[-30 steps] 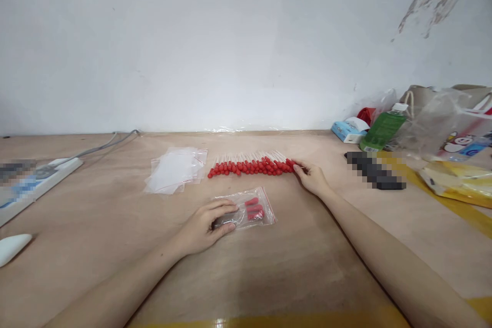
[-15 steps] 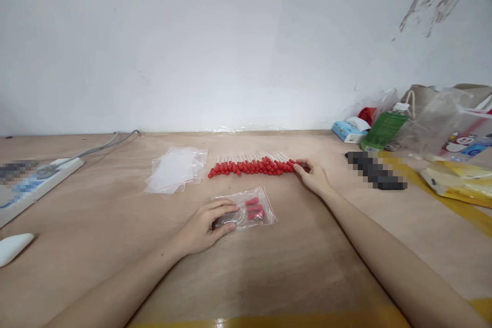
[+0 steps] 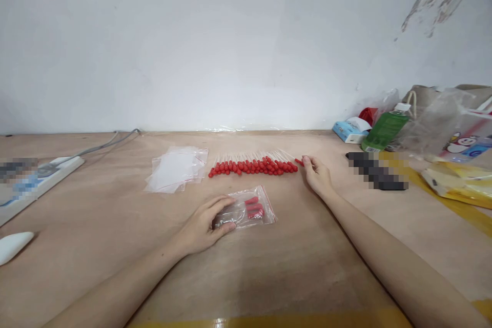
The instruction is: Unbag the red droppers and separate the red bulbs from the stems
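Note:
My left hand rests on a clear zip bag, thumb and fingers apart across its left part. Inside this bag lie several red-tipped pieces. Beyond it, a long row of red-tipped sticks lies on the table, red ends toward me and thin pale stems pointing to the wall. At the row's right end, my right hand pinches one red-tipped stick between thumb and fingers, its pale stem slanting up to the left. Left of the row is a loose pile of flat zip bags.
A power strip with a grey cable lies at left, near a white object. On the right are a blue tissue pack, a green bottle, a blurred black object, plastic bags and a yellow packet.
My right hand has shifted slightly right, drawing one red-tipped stick away from the row's end. The fingers of my left hand have pulled back a little on the bag.

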Motion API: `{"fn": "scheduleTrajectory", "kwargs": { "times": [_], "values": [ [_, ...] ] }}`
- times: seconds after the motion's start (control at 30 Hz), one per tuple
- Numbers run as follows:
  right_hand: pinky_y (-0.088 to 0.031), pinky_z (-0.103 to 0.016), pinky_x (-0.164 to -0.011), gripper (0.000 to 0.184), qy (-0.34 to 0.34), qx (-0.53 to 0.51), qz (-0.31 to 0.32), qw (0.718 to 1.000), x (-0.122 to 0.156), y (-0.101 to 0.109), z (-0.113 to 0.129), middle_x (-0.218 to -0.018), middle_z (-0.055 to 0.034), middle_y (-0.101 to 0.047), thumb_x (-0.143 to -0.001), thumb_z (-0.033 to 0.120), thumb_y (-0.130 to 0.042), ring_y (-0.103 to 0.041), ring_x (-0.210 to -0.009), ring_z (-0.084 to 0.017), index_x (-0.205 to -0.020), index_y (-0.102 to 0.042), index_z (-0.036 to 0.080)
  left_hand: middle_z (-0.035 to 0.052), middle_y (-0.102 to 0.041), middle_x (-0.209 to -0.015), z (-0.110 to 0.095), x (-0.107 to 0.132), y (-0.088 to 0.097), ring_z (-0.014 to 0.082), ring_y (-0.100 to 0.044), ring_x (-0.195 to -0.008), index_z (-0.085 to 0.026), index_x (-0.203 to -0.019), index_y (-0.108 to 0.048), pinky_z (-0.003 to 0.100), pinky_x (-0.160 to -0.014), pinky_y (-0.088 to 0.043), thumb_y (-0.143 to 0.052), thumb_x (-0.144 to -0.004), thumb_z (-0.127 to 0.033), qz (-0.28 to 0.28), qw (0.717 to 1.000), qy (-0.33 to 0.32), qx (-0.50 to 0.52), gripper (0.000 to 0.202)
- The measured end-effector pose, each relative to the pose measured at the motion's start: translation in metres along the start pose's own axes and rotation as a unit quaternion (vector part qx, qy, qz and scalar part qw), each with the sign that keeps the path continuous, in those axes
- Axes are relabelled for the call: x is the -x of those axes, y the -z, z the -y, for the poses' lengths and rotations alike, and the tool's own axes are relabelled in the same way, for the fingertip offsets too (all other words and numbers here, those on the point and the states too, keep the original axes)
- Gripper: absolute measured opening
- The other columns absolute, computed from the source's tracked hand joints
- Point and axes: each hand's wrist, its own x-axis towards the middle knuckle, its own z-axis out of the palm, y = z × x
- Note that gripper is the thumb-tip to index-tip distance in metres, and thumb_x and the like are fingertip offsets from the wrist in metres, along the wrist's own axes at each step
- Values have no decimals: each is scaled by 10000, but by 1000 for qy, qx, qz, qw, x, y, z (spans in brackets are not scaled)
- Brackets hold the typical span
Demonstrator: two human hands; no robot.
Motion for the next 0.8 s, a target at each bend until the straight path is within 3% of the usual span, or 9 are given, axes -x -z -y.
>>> {"fn": "scheduleTrajectory", "kwargs": {
  "times": [0.13, 0.3, 0.4, 0.53, 0.63, 0.8],
  "values": [
    [-447, -338, -834, 449, 4, 52, -1, 999, 1, -1, -4, -1035, -97, -639, -852, 466, -316, -584, -945, -211, -1039, -598, 171, 83, -537, -1194, 0, -1, 0, 229, -504, -1085, -231, -1227, -458, 384, -911, -435, -512, -827, -357, 3, 1000, -15, 0, 422],
    [-454, -359, -841, 360, -8, 126, -11, 992, -7, -2, -15, -1066, -117, -596, -765, 296, -449, -567, -942, -225, -1063, -587, 149, 82, -544, -1174, 0, -2, 1, 229, -507, -1073, -229, -1203, -481, 386, -918, -425, -514, -824, -350, 10, 1000, -18, -1, 400],
    [-355, -417, -961, 412, -18, 185, -25, 982, -27, 4, -21, -1198, -156, -499, -737, 223, -455, -446, -1121, -284, -1124, -558, 129, 81, -541, -1170, 1, -2, 1, 221, -502, -1077, -225, -1189, -493, 376, -925, -419, -513, -825, -337, 11, 1000, -21, 1, 381],
    [-305, -478, -985, 508, -35, 232, 24, 972, -63, 8, -31, -1357, -135, -368, -744, 197, -458, -324, -1233, -317, -1251, -461, 158, 81, -545, -1157, 1, -1, -1, 217, -502, -1071, -221, -1165, -512, 382, -930, -413, -525, -820, -341, 8, 1000, -22, 5, 365],
    [-335, -499, -941, 463, -51, 253, 56, 964, -83, 2, -37, -1301, -163, -431, -770, 236, -451, -390, -1178, -331, -1221, -498, 146, 76, -545, -1161, 1, 0, -1, 215, -492, -1089, -228, -1161, -518, 385, -945, -402, -529, -819, -340, 12, 1000, -21, 6, 360],
    [-371, -455, -881, 390, -52, 281, 39, 958, -88, -7, -35, -1148, -222, -512, -783, 223, -422, -458, -1079, -335, -1101, -594, 78, 81, -546, -1160, 3, 0, -1, 222, -479, -1108, -226, -1164, -521, 395, -960, -389, -536, -814, -353, 14, 1000, -19, 5, 372]
  ]
}}
